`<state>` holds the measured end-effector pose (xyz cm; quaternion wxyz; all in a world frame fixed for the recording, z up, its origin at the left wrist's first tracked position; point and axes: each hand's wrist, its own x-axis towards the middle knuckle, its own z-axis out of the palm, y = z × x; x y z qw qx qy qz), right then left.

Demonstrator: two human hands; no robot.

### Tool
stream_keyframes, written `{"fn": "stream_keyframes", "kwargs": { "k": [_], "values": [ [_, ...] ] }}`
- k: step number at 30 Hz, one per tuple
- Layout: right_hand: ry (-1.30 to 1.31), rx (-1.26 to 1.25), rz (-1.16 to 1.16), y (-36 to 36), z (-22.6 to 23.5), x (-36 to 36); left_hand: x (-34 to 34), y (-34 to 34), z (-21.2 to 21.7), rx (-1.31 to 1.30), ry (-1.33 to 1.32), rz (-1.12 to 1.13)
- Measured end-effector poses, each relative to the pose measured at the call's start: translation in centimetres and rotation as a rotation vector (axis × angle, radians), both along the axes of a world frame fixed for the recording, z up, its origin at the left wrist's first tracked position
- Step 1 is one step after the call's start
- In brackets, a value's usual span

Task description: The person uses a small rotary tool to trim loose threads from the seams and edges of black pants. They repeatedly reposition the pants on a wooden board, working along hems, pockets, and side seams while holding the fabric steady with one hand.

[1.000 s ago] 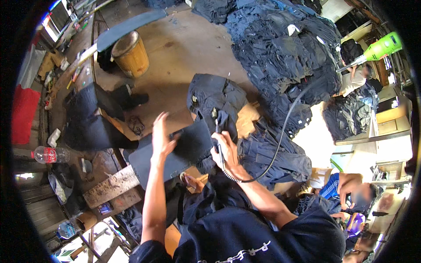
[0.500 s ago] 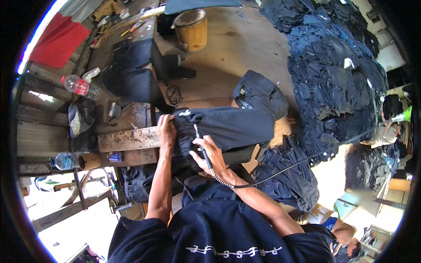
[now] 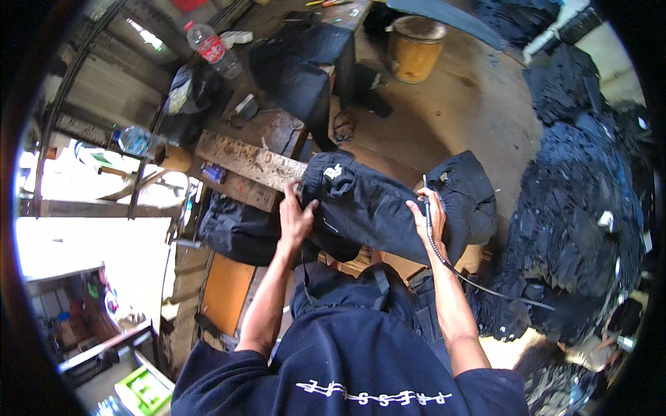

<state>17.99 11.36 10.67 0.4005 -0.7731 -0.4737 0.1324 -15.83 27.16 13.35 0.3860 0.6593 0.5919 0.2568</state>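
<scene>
A black garment (image 3: 378, 201) lies across the middle, in front of the person. Its bunched end is at the right end of a worn wooden plank (image 3: 246, 161), and the rest stretches away to the right, up to a dark folded bundle (image 3: 472, 184). A small white mark (image 3: 334, 170) sits on the cloth near the bunched end.

The left hand (image 3: 296, 220) is at that end, by the plank's right corner – the thumb is spread away from the fingers, and I cannot tell if they pinch the cloth. The right hand (image 3: 427, 213) is closed around a thin, dark tool (image 3: 428, 210), like a fat pen, with its tip up (a cord (image 3: 479, 286) runs from its bottom end, down to the right). This hand is over the garment, near the bundle.

A small blue box (image 3: 214, 172) is just beside the plank's near edge. Past the garment, a yellow-brown drum (image 3: 417, 59) stands on the floor (image 3: 458, 114) – and a big heap of dark cloth (image 3: 576, 208) fills the right side.
</scene>
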Motion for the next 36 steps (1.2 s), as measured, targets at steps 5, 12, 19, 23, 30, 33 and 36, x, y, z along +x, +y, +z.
{"fn": "stream_keyframes", "kwargs": {
  "k": [5, 12, 19, 23, 30, 33, 36],
  "values": [
    [0.082, 0.022, -0.046, 1.7, -0.7, 0.0, -0.1, 4.6, 3.3, 0.192, 0.403, -0.117],
    [0.05, 0.05, -0.005, 2.0, -0.3, -0.1, 9.3, -3.0, -0.2, 0.411, 0.408, -0.197],
    [0.012, 0.032, -0.003, 2.3, -1.2, -0.8, 10.0, 1.9, -0.4, -0.215, 0.048, -0.402],
    [0.012, 0.004, 0.002, 2.3, -1.1, -1.0, 9.8, 3.0, -0.1, -0.01, -0.148, -0.355],
    [-0.015, -0.035, -0.016, 2.3, -1.4, -1.2, 6.4, 0.3, -0.5, 0.009, -0.012, -0.342],
    [-0.005, 0.0, -0.036, 2.6, -1.7, -1.0, 6.2, 0.7, -0.6, -0.044, -0.07, -0.347],
    [-0.055, 0.131, 0.042, 3.3, -0.7, -1.6, 5.8, 1.2, -0.9, -0.252, -0.19, -0.303]
  ]
}}
